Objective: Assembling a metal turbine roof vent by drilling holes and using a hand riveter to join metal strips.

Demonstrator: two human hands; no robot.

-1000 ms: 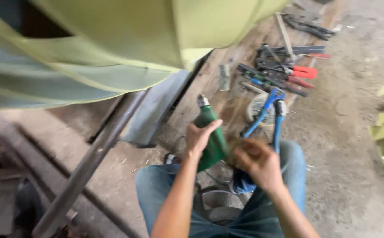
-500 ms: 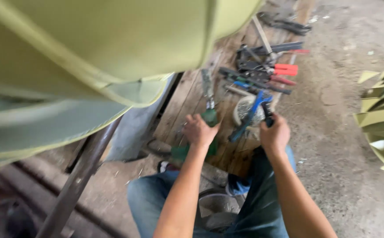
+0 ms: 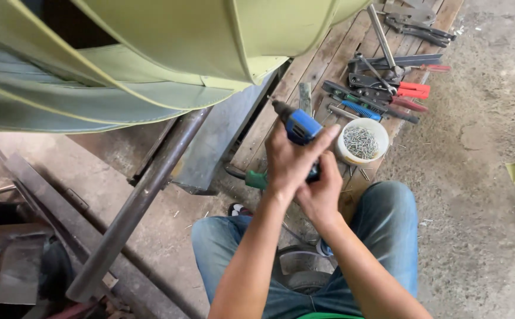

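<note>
Drill (image 3: pixel 300 126) is gripped above the lap by both hands: left hand (image 3: pixel 290 160) closed around its body, right hand (image 3: pixel 322 190) beneath; its nose is aimed up-left toward the green panel (image 3: pixel 169 35).

The blue power tool (image 3: pixel 302 127) sits just above the middle of the frame, held off the wooden planks. Its body is bright blue with darker parts, and a short dark metal nose points toward the upper left, at the pale green sheet metal. It tilts, nose higher than grip. The left hand (image 3: pixel 290 162) wraps its body from the near side, thumb lying along the blue casing; the right hand (image 3: pixel 322 192) closes just below and touches the left, hiding the lower end of the tool
</note>
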